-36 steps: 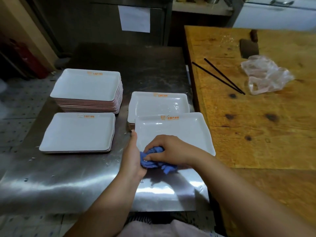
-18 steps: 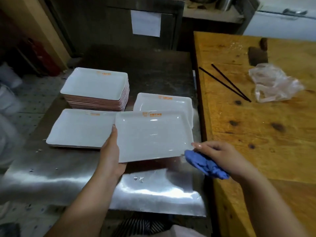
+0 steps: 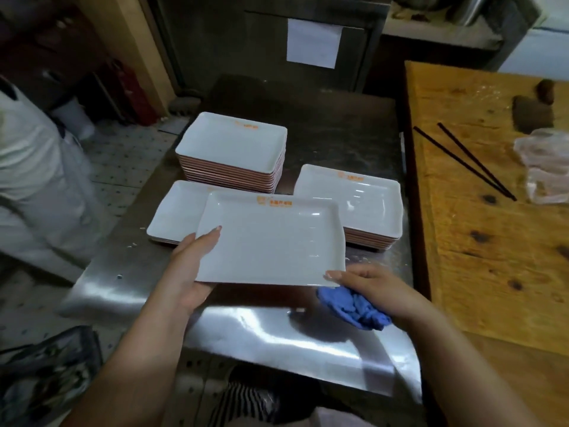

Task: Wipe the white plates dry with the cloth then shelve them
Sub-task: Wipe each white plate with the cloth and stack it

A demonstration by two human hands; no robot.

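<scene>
Head view: white rectangular plate (image 3: 271, 241) held level above the steel bench (image 3: 277, 337), long axis running left-right, orange logo on the far long edge, face up. Left hand (image 3: 191, 272) grips the plate's left short end, thumb on the rim, fingers under. Right hand (image 3: 366, 288) holds a crumpled blue cloth (image 3: 354, 309) at the plate's near right corner, one fingertip touching the edge. Under and behind the plate: low stack (image 3: 175, 214) at left, partly covered; tall stack (image 3: 234, 149) behind; right stack (image 3: 363, 204) just beside. Wooden table (image 3: 492, 241) abuts the bench on the right, carrying black chopsticks (image 3: 462, 161) and a clear plastic bag (image 3: 545, 164). Person in white (image 3: 30, 180) stands at far left.
</scene>
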